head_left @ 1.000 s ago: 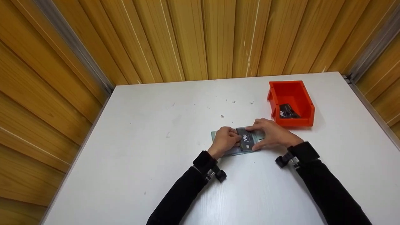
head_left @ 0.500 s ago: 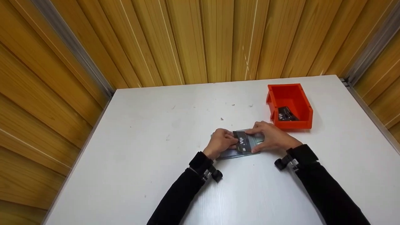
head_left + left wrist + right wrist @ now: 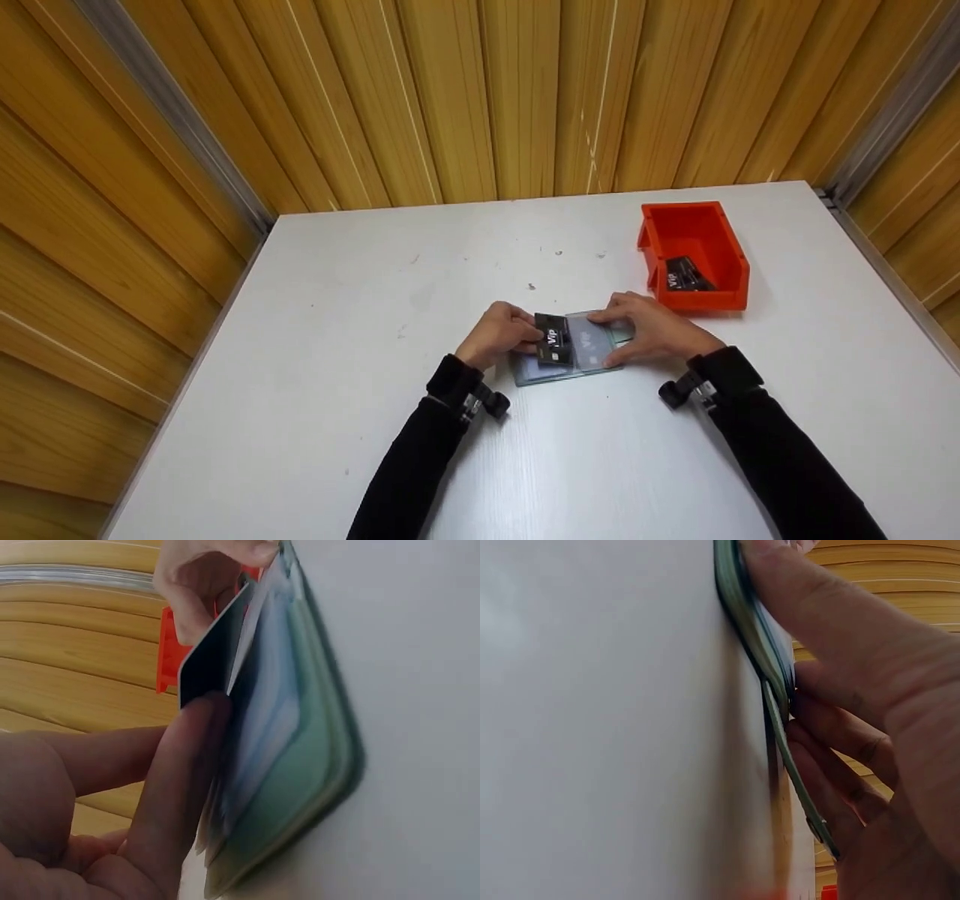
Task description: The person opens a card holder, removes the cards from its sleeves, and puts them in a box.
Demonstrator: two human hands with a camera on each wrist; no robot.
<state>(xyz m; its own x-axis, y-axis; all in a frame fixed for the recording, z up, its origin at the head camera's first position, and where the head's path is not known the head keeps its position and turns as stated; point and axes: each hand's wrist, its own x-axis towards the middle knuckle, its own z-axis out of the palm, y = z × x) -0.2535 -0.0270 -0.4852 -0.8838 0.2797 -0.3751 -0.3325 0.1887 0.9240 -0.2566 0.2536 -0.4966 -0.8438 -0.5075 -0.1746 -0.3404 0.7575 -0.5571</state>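
A green card holder (image 3: 533,377) with clear plastic sleeves lies opened out on the white table. My left hand (image 3: 497,330) pinches a black card (image 3: 555,351) printed "Vip" by its left edge. The card overlaps the left part of the holder, beside a clear sleeve (image 3: 587,343). In the left wrist view the card (image 3: 208,664) stands tilted above the sleeves, thumb and finger at its near end. With thumb and fingers spread over the sleeve's edges, my right hand (image 3: 654,328) grips the holder at its right side. A narrow strap (image 3: 799,772) sticks out from the holder in the right wrist view.
Just behind my right hand stands an orange-red bin (image 3: 733,277), with black cards (image 3: 684,276) lying in its front part. The white table (image 3: 360,337) runs back to a wood-patterned wall (image 3: 450,97).
My left hand has moved left, drawing the black card out of the clear sleeve, which now shows bare. The right hand keeps its grip on the card holder.
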